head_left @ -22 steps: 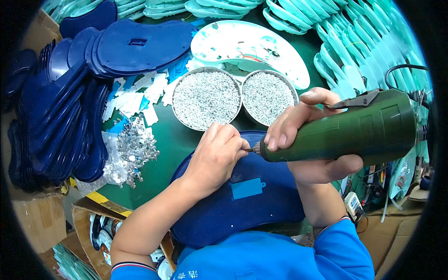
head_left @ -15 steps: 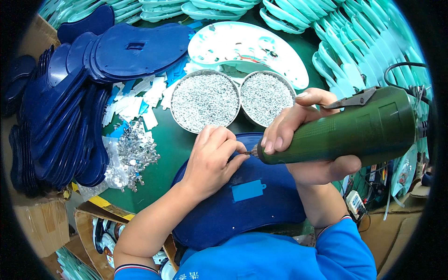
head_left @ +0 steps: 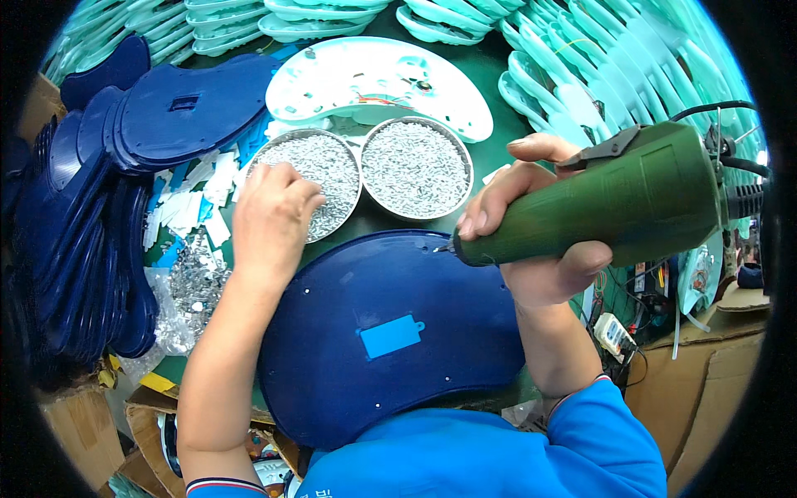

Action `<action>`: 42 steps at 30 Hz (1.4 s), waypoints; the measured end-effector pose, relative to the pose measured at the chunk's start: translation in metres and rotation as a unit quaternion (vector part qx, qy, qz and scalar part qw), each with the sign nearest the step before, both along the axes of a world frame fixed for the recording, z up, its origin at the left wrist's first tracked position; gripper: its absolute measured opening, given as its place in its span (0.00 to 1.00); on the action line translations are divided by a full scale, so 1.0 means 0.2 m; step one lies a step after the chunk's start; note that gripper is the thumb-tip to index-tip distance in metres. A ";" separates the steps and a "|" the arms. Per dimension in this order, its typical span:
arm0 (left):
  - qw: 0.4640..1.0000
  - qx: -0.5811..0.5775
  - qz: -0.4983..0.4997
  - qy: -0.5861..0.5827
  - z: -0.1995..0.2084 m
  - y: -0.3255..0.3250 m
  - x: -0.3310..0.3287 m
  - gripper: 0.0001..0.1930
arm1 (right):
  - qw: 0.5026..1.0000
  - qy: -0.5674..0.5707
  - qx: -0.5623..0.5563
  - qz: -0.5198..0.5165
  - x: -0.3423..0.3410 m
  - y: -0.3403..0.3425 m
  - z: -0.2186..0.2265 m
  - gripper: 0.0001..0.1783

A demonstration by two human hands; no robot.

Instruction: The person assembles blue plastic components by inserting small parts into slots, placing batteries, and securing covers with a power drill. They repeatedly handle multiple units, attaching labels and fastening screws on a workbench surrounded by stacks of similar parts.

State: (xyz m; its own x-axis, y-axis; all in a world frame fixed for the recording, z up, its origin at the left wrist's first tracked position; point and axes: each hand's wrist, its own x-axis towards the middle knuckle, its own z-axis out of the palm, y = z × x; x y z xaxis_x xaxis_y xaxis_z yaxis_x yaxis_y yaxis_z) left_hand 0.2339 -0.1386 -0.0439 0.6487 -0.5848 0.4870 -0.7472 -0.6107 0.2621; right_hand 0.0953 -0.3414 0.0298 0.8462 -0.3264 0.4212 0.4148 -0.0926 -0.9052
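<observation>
My left hand (head_left: 272, 217) is over the left round tin (head_left: 359, 206) of small silvery screws (head_left: 328, 170), its fingers curled together at the screws; what they pinch is hidden. In my right hand (head_left: 544, 286) is a green electric screwdriver (head_left: 606, 195), held nearly level and pointing left. Its bit tip is at the far edge of a dark blue kidney-shaped panel (head_left: 465, 324), where a small screw seems to sit. The panel lies in front of me, with a light blue rectangular cover (head_left: 390, 336) in its middle and a few screw heads around it.
A second tin of screws (head_left: 415, 170) stands to the right of the first. Behind them lies a white curved shell (head_left: 374, 79) with wires. Stacked blue panels (head_left: 195, 104) and loose metal parts (head_left: 198, 278) are left; pale green shells (head_left: 614, 91) fill the back and right.
My left hand has left the screwdriver's bit and moved left and away from me to the left tin. The screwdriver remains at the panel's far edge. The whole view has shifted.
</observation>
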 end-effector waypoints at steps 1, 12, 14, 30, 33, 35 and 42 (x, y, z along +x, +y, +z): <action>1.000 -0.006 0.003 -0.029 0.01 0.00 0.00 0.04 | 1.000 0.000 0.005 0.000 -0.01 -0.01 -0.01 0.60; 0.972 -0.085 -0.179 0.129 0.02 -0.14 -0.28 0.06 | 0.988 0.005 0.061 0.138 0.09 0.02 -0.10 0.53; 0.965 -0.101 -0.190 0.154 0.00 -0.15 -0.32 0.07 | 0.992 0.012 0.041 0.117 0.08 0.02 -0.12 0.55; 0.940 -0.026 -0.213 0.263 0.13 -0.06 -0.55 0.04 | 0.987 0.057 0.040 0.143 -0.22 0.05 0.04 0.63; 0.933 -0.049 -0.203 0.295 0.15 -0.03 -0.60 0.05 | 0.984 0.068 0.039 0.163 -0.24 0.06 0.04 0.61; 0.932 -0.064 -0.208 0.290 0.15 -0.01 -0.61 0.05 | 0.983 0.056 0.052 0.168 -0.25 0.07 0.01 0.58; 0.940 -0.046 -0.265 0.210 0.04 0.04 -0.57 0.10 | 0.973 -0.017 0.086 0.215 -0.19 0.12 -0.17 0.51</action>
